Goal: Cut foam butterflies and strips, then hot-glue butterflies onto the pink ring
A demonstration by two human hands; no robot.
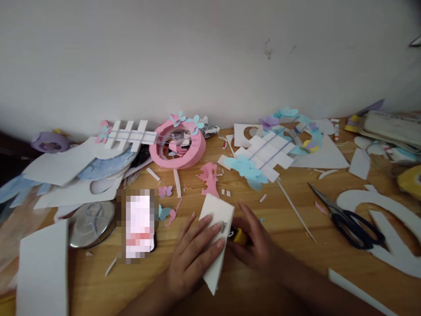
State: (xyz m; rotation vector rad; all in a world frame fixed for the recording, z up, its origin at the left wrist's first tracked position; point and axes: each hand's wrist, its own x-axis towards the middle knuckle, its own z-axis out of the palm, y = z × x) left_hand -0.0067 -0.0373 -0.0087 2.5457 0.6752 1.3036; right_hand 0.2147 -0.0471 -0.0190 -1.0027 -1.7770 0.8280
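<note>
A small strip of white foam board (215, 210) is tilted at the front middle of the table. My left hand (194, 254) lies across its face, fingers stretched over it and the thumb hidden, holding the piece. On the other side, my right hand (253, 241) is closed around a yellow utility knife (240, 237). The knife's metal blade (223, 227) rests against the board beside my left fingertips. Much of the knife's body is hidden by the right hand. Just beyond the board lies a pink paper scrap (209, 177).
Scissors (345, 215) lie open at right on white foam cutouts (397, 259). Left are a phone (140, 226), a round metal lid (94, 224) and a foam panel (42, 267). Behind stand a pink ring craft (197, 151) and a blue paper-flower craft (269, 153), against the wall.
</note>
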